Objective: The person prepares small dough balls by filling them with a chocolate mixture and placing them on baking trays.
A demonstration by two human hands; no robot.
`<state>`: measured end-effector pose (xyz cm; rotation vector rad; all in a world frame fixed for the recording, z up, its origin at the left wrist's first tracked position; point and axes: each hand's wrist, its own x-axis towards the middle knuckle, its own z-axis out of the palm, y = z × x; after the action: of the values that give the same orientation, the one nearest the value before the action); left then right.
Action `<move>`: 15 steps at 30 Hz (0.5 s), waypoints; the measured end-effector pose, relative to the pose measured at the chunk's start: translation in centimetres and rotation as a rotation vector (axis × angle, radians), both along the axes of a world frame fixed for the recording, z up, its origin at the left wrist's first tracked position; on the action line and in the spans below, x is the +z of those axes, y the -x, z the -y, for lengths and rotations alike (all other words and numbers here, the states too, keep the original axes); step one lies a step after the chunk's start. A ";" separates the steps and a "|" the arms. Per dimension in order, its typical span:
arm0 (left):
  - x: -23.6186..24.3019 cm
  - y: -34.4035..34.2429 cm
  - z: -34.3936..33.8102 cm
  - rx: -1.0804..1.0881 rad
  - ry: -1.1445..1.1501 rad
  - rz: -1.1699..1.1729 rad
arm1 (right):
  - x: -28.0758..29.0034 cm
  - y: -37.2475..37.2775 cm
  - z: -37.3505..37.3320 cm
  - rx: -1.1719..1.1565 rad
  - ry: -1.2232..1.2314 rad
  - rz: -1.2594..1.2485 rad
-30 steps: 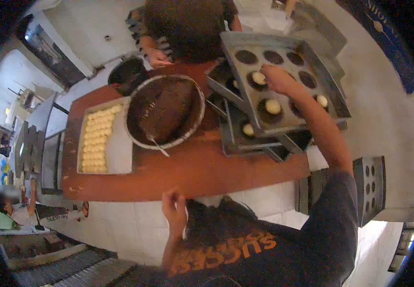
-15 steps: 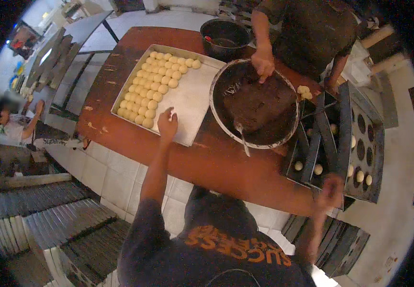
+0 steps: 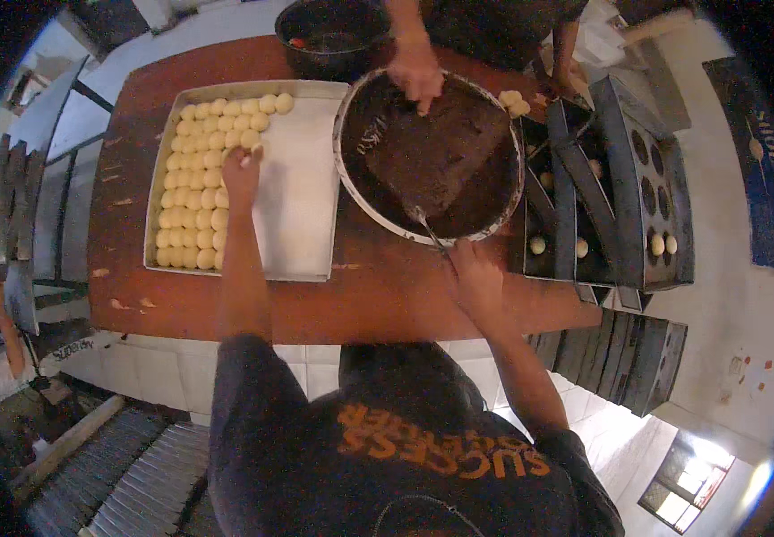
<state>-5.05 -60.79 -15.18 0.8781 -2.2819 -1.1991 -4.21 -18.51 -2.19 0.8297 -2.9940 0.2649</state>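
**Dough balls on one side, chocolate bowl on the other**

So the person's left hand (image 3: 242, 170) is stretched out over the flat metal tray (image 3: 302, 215) and sits right on the edge of the dough balls (image 3: 203, 183), fingers bunched together on one of the pale balls near the top of the block. Looks like a pinch, but the ball itself is mostly hidden under the fingers. The balls are packed in neat rows on the left half of the tray; the right half is bare.

The right hand (image 3: 474, 277) is on the reddish-brown counter (image 3: 226, 304), just below the rim of the big round bowl (image 3: 351, 179) of dark brown filling (image 3: 440, 157). It's closed around the handle of a spoon (image 3: 427, 228) whose other end lies in the bowl.

Across the counter another person's hand (image 3: 415, 72) is dipping into the same filling from the far side. To the right there's a stack of dark moulded baking pans (image 3: 624, 179) with a few dough balls dropped in their cups, and a smaller dark bowl (image 3: 333, 36) sits at the far edge.
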 end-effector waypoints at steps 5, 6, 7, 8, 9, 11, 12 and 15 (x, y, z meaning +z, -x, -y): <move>4.5 -9.6 -12.2 -0.250 -1.320 -0.624 | 1.2 0.7 2.0 -0.072 -0.040 0.167; 2.5 -12.3 -14.1 -0.193 -1.362 -0.538 | 1.9 1.1 3.1 -0.053 -0.065 0.189; 0.9 -14.4 -15.8 -0.198 -1.497 -0.356 | 1.7 1.6 3.7 -0.007 -0.026 0.134; 1.7 -15.6 -18.6 -0.258 -1.407 -0.214 | 1.2 2.1 3.7 0.021 0.004 0.082; 2.9 -17.1 -21.3 -0.319 -1.307 -0.081 | 0.7 2.7 3.8 0.056 0.037 0.032; 5.5 -18.3 -25.1 -0.448 -0.828 -0.003 | -1.5 4.3 3.6 0.120 -0.057 0.051; 4.8 -18.5 -25.9 -0.480 -0.679 -0.001 | -1.5 4.8 3.8 0.154 -0.105 0.053; 4.8 -18.2 -26.0 -0.404 -0.081 0.113 | 0.6 5.5 3.1 0.178 -0.240 0.015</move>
<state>13.10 -34.76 -10.34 0.5344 -2.6029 -1.4480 -9.73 -21.64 -1.60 1.1219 -3.0081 -0.0892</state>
